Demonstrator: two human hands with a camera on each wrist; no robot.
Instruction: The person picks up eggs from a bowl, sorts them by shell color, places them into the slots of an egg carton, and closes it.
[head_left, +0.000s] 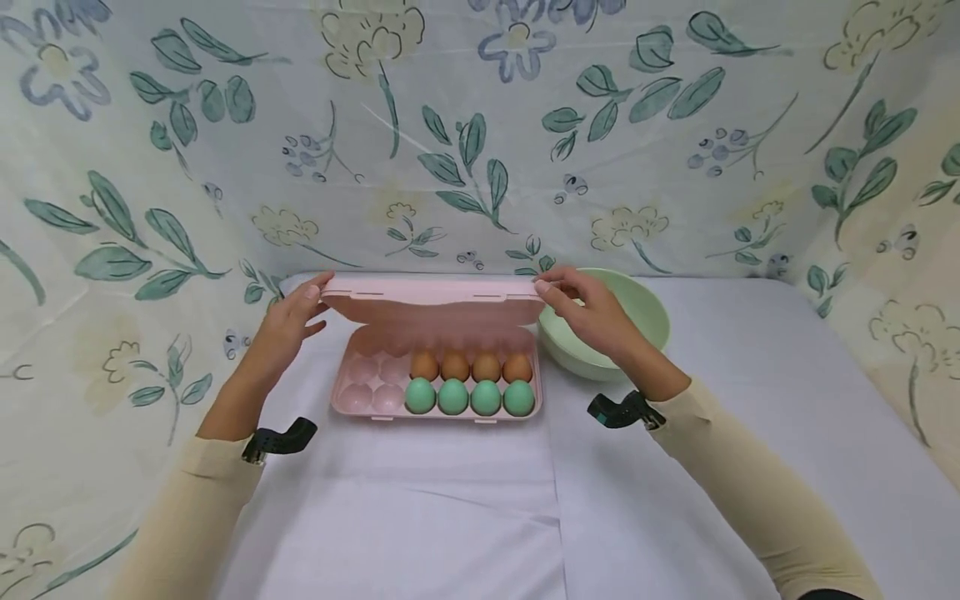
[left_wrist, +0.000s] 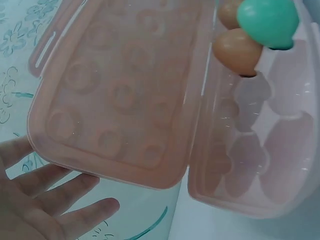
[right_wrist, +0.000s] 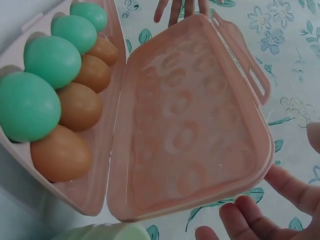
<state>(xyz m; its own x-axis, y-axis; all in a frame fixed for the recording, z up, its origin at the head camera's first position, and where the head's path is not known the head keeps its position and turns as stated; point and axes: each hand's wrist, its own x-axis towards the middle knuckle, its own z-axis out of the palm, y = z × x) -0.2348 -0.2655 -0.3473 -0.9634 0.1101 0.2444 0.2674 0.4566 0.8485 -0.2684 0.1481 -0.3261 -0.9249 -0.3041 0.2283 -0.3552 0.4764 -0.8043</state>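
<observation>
A pink plastic egg carton (head_left: 358,398) lies on the table with its lid (head_left: 431,292) raised. Several brown eggs (head_left: 454,366) fill the back row, and several green eggs (head_left: 453,397) the front row. At the left end, several cups (head_left: 357,396) hold nothing. My left hand (head_left: 288,321) touches the lid's left corner, its fingers spread and mostly straight in the left wrist view. At the lid's right corner is my right hand (head_left: 592,312). In the right wrist view, its index finger (right_wrist: 295,187) meets the lid edge, while the thumb (right_wrist: 314,136) stands apart from it.
A light green bowl (head_left: 645,308) stands right beside the carton, partly behind my right hand. White cloth (head_left: 420,517) covers the table. A floral curtain (head_left: 480,167) hangs behind and along the sides.
</observation>
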